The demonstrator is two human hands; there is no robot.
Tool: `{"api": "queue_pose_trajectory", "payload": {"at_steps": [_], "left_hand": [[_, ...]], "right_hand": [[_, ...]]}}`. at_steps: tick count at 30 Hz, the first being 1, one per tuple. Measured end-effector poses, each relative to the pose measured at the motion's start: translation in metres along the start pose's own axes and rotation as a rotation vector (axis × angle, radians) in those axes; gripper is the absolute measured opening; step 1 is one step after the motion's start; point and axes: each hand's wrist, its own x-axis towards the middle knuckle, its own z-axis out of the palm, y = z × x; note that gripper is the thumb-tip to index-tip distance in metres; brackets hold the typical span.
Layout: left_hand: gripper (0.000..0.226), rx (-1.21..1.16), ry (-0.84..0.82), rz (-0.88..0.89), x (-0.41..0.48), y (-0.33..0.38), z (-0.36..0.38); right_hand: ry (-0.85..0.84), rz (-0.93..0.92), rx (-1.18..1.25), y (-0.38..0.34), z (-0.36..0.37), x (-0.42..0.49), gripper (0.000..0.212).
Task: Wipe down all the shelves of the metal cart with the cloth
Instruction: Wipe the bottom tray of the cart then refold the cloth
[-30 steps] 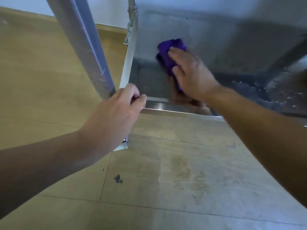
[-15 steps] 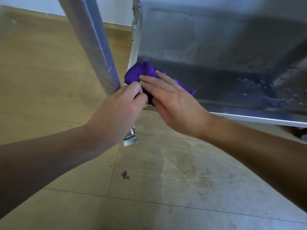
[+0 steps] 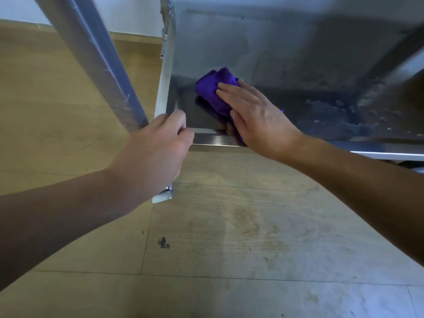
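Note:
The metal cart's bottom shelf (image 3: pixel 286 72) fills the upper right of the head view, shiny and grey, with water drops on its right part. A bunched purple cloth (image 3: pixel 212 88) lies on the shelf near its front left corner. My right hand (image 3: pixel 254 113) presses flat on the cloth with straight fingers. My left hand (image 3: pixel 156 152) grips the shelf's front left corner, where the cart's leg meets the rim, fingers curled over the edge.
The cart's slanted metal leg (image 3: pixel 91 58) runs from the top left down to my left hand. A rear upright (image 3: pixel 167 31) stands at the shelf's back left corner. Wooden floor (image 3: pixel 229 237) with stains lies below. A white wall is at the top left.
My right hand slid the cloth from the shelf's front left corner back inward onto the shelf surface. My left hand kept its grip on the corner.

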Motion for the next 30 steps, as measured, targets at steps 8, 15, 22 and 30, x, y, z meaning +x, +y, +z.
{"api": "queue_pose_trajectory", "payload": {"at_steps": [8, 15, 22, 30], "left_hand": [[0.01, -0.063, -0.018, 0.158, 0.068, 0.076, 0.001], [0.028, -0.305, 0.033, 0.028, 0.092, 0.112, 0.022], [0.023, -0.328, 0.16, -0.077, 0.081, 0.124, 0.033], [0.023, -0.297, 0.146, -0.048, 0.076, 0.117, 0.027]], "right_hand": [[0.01, -0.009, -0.12, 0.024, -0.016, -0.031, 0.049], [0.069, 0.297, -0.14, 0.104, -0.049, -0.09, 0.047], [0.199, 0.716, -0.168, 0.111, -0.058, -0.112, 0.049], [0.113, 0.319, -0.119, 0.094, -0.052, -0.09, 0.044]]}}
